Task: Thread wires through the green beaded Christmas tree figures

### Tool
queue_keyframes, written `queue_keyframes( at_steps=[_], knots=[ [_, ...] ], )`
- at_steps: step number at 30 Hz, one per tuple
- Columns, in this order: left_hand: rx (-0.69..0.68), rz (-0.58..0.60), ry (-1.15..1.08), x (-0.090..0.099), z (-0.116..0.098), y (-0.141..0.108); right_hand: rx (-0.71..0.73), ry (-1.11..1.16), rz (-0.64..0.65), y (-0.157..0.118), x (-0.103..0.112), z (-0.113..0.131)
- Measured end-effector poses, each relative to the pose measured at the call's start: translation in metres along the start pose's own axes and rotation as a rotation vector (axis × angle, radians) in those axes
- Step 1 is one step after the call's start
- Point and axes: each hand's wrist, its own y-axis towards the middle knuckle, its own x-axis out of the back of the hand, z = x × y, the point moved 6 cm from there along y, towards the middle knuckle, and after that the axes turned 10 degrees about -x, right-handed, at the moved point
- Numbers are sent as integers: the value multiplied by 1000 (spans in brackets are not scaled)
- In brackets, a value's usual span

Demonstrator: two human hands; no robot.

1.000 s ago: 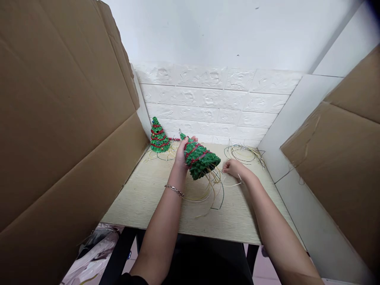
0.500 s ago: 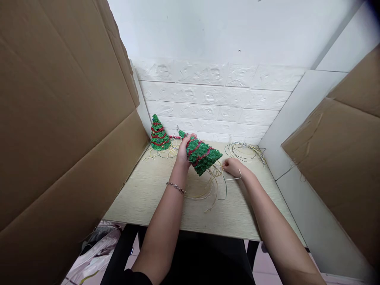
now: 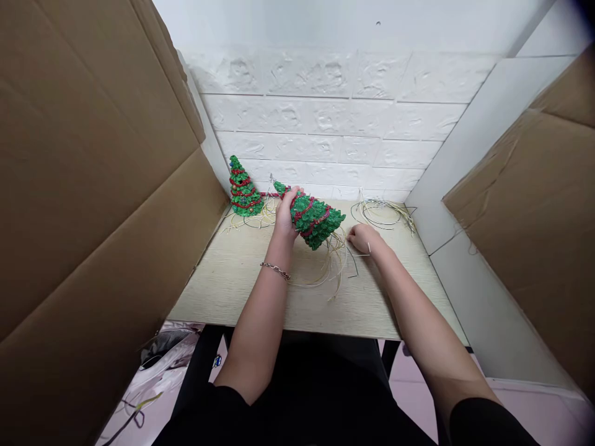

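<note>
A small green Christmas tree (image 3: 318, 218) with red garlands lies tilted in my left hand (image 3: 286, 214), its tip toward the upper left and its wide base toward the right. My fingers wrap round its upper part. From beneath the base, pale yellow and white wires (image 3: 335, 260) hang and curl onto the table. My right hand (image 3: 365, 240) is closed just right of the base, beside the wires; its fingertips are too small to show what they pinch. A white wire and a dark green one run close to it.
A second decorated tree (image 3: 245, 193) stands upright at the back left, wires around its foot. Another coil of wires (image 3: 383, 214) lies at the back right of the table (image 3: 223, 291). Cardboard panels (image 3: 93, 186) flank the left and right; a white brick-pattern wall closes the back.
The camera view has tilted down, so everything appears higher. My left hand still grips the tree in much the same pose, and my right hand remains closed near its base.
</note>
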Motion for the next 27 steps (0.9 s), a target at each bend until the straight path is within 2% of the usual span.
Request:
queue_keyframes(
  at_steps=[5, 8, 13, 18, 23, 27],
  knots=[
    [48, -13, 25, 3, 4, 0, 12, -3, -45, -5, 3, 5],
    [78, 9, 57, 2, 5, -2, -18, 33, -98, -5, 14, 1],
    [137, 59, 92, -4, 10, -9, -25, 418, -185, -3, 47, -1],
    [204, 192, 97, -14, 20, -18, 122, 735, -310, -10, 82, 32],
    [221, 333, 72, -20, 25, -18, 370, 786, -207, -15, 87, 75],
    [217, 348, 58, -20, 25, -15, 472, 832, -149, -12, 84, 79]
  ],
)
